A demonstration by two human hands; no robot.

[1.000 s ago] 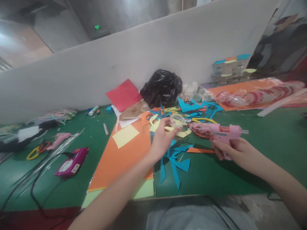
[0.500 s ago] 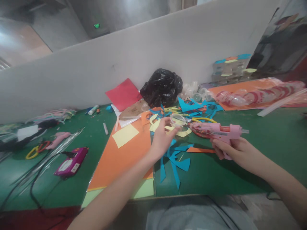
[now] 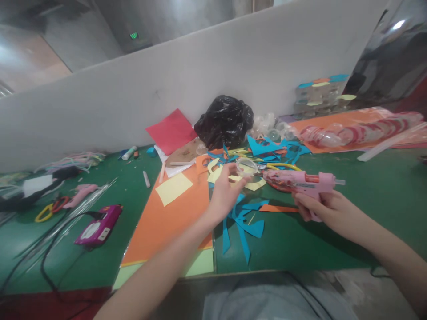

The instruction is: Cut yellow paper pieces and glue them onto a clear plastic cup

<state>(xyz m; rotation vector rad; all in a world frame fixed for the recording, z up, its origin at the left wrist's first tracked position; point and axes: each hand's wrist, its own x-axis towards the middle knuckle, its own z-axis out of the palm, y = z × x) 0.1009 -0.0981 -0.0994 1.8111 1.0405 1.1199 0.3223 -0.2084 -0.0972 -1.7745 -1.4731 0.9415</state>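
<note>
My right hand (image 3: 320, 206) is wrapped round the grip of a pink glue gun (image 3: 312, 183), with a clear glue stick poking from its back end. The gun's nozzle points left, at the rim of a small clear plastic cup (image 3: 247, 167). My left hand (image 3: 228, 186) pinches that cup between thumb and fingers. Whether the nozzle touches the cup I cannot tell. Below the two hands lie blue paper scraps (image 3: 243, 222) and an orange paper strip (image 3: 278, 209). Yellow-handled scissors (image 3: 283, 166) lie partly hidden behind the gun.
Orange paper (image 3: 167, 226) with a yellow sheet (image 3: 174, 188) lies left of my hands. A black plastic bag (image 3: 225, 122) stands against the partition. A second pink glue gun (image 3: 81, 195) and a purple box (image 3: 99, 226) are at left. Striped plastic cups (image 3: 360, 133) lie at right.
</note>
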